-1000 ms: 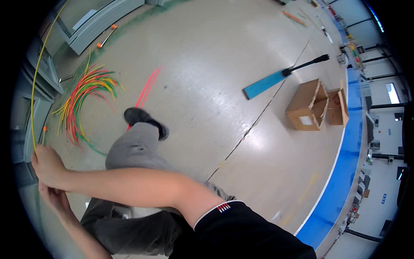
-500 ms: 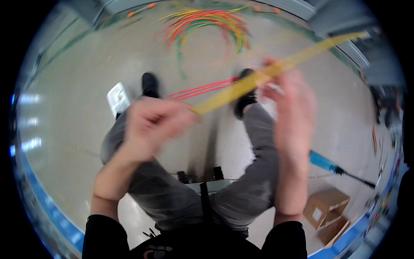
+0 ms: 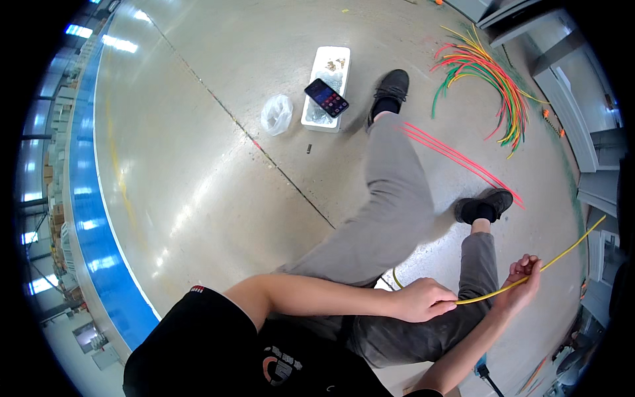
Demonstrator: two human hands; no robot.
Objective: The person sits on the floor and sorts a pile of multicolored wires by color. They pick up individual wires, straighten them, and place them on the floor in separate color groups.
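Observation:
A thin yellow cable [image 3: 567, 250] runs between my hands at the lower right. My left hand [image 3: 422, 300] is closed, pinching it between thumb and fingers over my thigh. Farther right, my right hand [image 3: 520, 284] has its fingers curled round the same cable, palm partly up. Past that hand the free end slants up to the right. A short yellow curve shows behind my left forearm; whether it belongs to this cable I cannot tell.
Three red cable lengths [image 3: 463, 163] lie by my shoes. Beyond them rests a loose bundle of red, yellow and green cables [image 3: 506, 92]. A white foam box [image 3: 340, 56] carries a phone [image 3: 326, 98], beside a clear plastic bag [image 3: 276, 115]. Grey cabinets [image 3: 559, 99] stand at the right.
My view has swung left, so the bundle, red lengths and hands now appear farther right. Both hands still hold the yellow cable, which was blurred by motion before.

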